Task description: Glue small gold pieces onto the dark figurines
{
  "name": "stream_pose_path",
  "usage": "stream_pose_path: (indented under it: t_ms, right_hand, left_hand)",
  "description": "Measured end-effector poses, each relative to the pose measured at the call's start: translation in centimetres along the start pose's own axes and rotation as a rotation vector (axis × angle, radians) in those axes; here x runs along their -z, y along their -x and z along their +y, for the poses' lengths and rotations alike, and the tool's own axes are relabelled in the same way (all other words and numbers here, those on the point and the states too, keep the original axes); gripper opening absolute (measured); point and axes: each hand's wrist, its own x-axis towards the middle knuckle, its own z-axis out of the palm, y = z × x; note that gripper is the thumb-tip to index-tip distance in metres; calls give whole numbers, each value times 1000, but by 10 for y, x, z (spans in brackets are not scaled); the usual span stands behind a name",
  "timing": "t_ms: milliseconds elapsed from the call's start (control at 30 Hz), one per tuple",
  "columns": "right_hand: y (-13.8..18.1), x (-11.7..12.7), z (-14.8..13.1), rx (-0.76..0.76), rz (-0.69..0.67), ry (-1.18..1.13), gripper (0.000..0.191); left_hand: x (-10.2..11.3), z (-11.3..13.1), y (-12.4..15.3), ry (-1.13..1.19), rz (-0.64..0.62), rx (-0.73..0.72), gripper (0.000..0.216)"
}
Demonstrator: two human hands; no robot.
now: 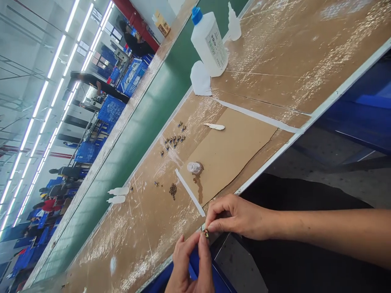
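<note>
My right hand [236,215] reaches in from the right at the table's near edge, its fingers pinched together on a tiny dark metal part [207,233]. My left hand [190,264] comes up from the bottom, and its thumb and forefinger are closed on the same part from below. The two hands meet just over the white edge strip [269,162] of the brown taped worktable [275,61]. Under my left hand a blue bin [220,280] shows in part.
Several small metal parts [174,140] lie scattered on the table, with a dark clump [173,190] nearer me. A small clear bottle [194,167] lies on a cardboard sheet [232,150]. A large white bottle with a blue cap [209,40] stands further along. Beyond is a green conveyor belt [146,122], with people and blue crates behind it.
</note>
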Motion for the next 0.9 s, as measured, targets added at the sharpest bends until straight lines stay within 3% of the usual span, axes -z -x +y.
stream_pose_path:
  t_ms: [200, 400, 900]
  right_hand:
    - [-1, -2, 4, -99, -37, -159, 19]
    - [1, -3, 9, -137, -54, -203, 25]
    - [3, -6, 8, -195, -84, -333, 25]
  left_hand:
    - [6, 0, 0, 7, -86, 48, 14]
    - [7, -1, 5, -10, -51, 183, 20]
    - [5, 6, 3, -44, 3, 183, 21]
